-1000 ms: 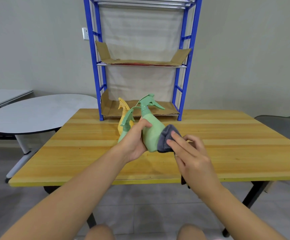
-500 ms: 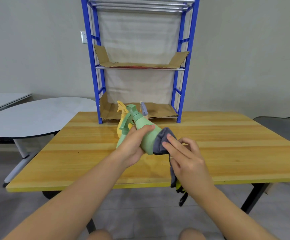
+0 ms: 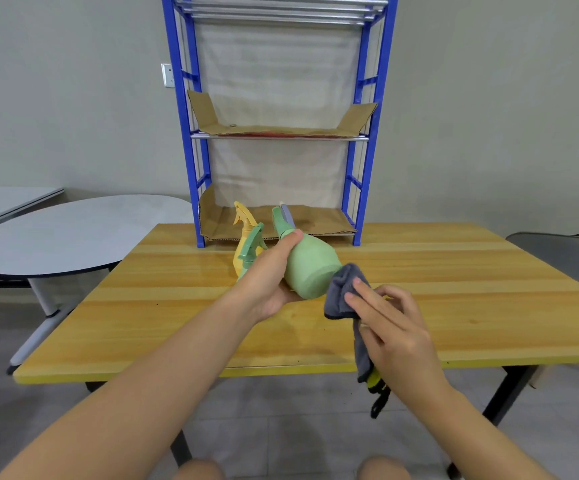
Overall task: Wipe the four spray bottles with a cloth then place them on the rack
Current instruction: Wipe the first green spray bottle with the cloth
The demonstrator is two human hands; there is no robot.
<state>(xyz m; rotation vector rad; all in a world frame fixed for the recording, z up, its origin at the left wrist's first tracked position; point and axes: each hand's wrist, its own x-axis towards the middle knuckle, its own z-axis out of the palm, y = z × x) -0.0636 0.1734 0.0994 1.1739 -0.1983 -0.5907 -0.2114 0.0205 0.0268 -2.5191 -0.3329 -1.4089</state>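
My left hand (image 3: 270, 276) grips a pale green spray bottle (image 3: 310, 270) near its neck and holds it tilted over the wooden table (image 3: 454, 299), nozzle toward the rack, base toward me. My right hand (image 3: 395, 332) holds a grey cloth (image 3: 345, 295) bunched against the bottle's base, with one end hanging over the table's front edge. Behind my left hand stand a yellow spray bottle (image 3: 243, 225) and a second green one (image 3: 251, 245), mostly hidden. A purple nozzle tip (image 3: 287, 214) peeks out behind the held bottle. The blue rack (image 3: 367, 140) stands at the table's far edge.
Cardboard sheets line the rack's lower shelf (image 3: 315, 221) and middle shelf (image 3: 281, 128). A round grey table (image 3: 66, 233) stands to the left and a grey chair back (image 3: 565, 254) to the right. My knees show at the bottom edge.
My left hand has turned the green bottle from upright to tilted, nozzle now pointing away. The cloth has slid from the bottle's side down to its base.
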